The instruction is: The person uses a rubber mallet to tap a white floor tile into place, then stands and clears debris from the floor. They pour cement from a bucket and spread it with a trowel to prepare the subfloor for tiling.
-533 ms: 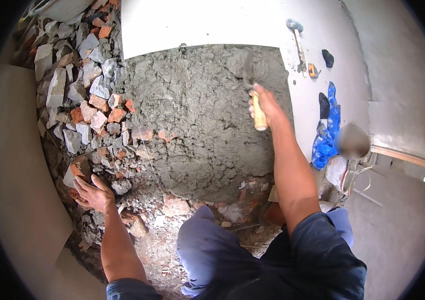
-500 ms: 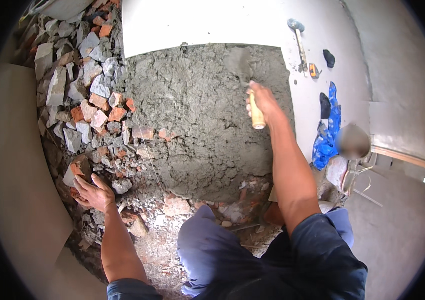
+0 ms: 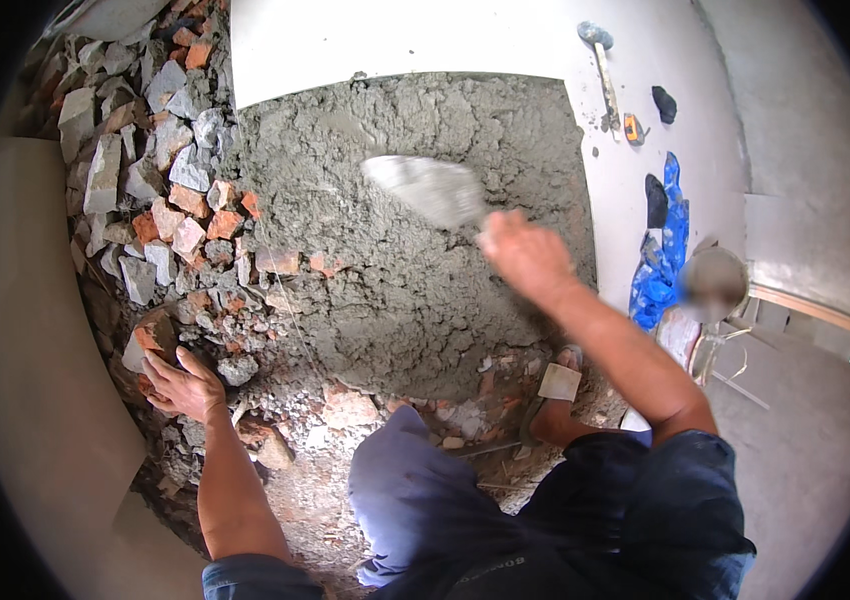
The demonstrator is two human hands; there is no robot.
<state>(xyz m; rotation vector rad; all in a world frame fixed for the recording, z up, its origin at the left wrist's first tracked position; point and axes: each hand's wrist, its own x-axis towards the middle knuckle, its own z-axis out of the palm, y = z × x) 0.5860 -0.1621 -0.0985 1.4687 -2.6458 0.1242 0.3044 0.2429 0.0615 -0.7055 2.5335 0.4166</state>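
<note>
The trowel (image 3: 430, 190), seen in the head view, is over the upper middle of the grey mortar (image 3: 400, 300), its pale blade (blurred, so I cannot tell whether it touches the surface) pointing to the left. The right hand (image 3: 530, 255) is clamped on its handle, which the fist mostly hides. The left hand (image 3: 183, 385) is well apart from it, thumb spread away from the fingers, which rest against a broken brick chunk (image 3: 152, 335) at the lower end of the rubble (image 3: 135, 195). That heap of grey and orange pieces lies along the left side of the mortar, some orange bits touching its edge. A thin string (image 3: 290, 310) runs down near this border. White slabs (image 3: 395, 40) lie along the mortar's top and right sides. On the right one are a mallet (image 3: 600, 75), lying lengthwise, and an orange-and-black tape measure (image 3: 633, 128) just below its handle end. Farther down, a crumpled blue plastic sheet (image 3: 655, 275) lies beside a round container (image 3: 715, 283), whose contents are blurred.
</note>
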